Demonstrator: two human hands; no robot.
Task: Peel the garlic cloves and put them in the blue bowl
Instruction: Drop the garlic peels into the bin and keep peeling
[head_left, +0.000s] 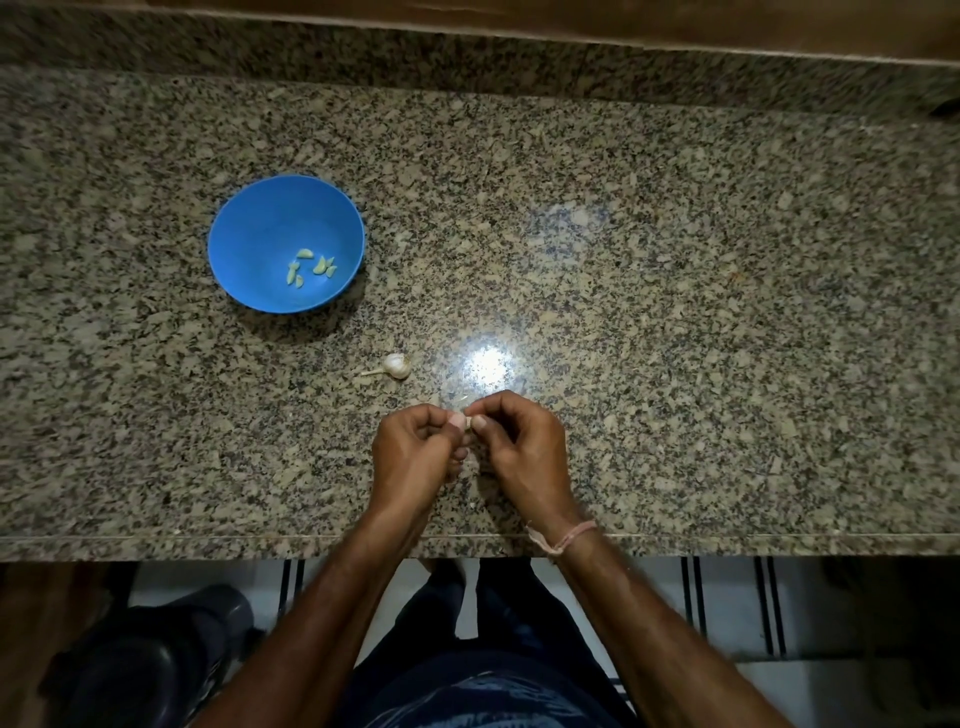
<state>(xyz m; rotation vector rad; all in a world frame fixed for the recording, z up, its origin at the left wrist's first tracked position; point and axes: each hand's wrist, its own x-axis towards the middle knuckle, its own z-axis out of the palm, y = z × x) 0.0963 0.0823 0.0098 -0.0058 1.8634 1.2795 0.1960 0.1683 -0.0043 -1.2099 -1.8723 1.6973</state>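
A: Where is the garlic clove (468, 422) at this point?

B: It sits pinched between the thumb tips of both hands, low over the granite counter (675, 312) near its front edge. The left hand (415, 452) and the right hand (519, 447) both have their fingers curled in around it, so only a sliver shows; its long axis cannot be told.

A: And the blue bowl (249, 228)?

B: It lies up and to the left of the hands, well apart, with several peeled cloves (310, 267) already inside. The left hand is the nearer one, so it likely makes the drop once the skin is off.

A: Anything left to peel?

B: A partial garlic bulb (396, 365) rests between bowl and hands, just beyond the left hand, stem pointing left.
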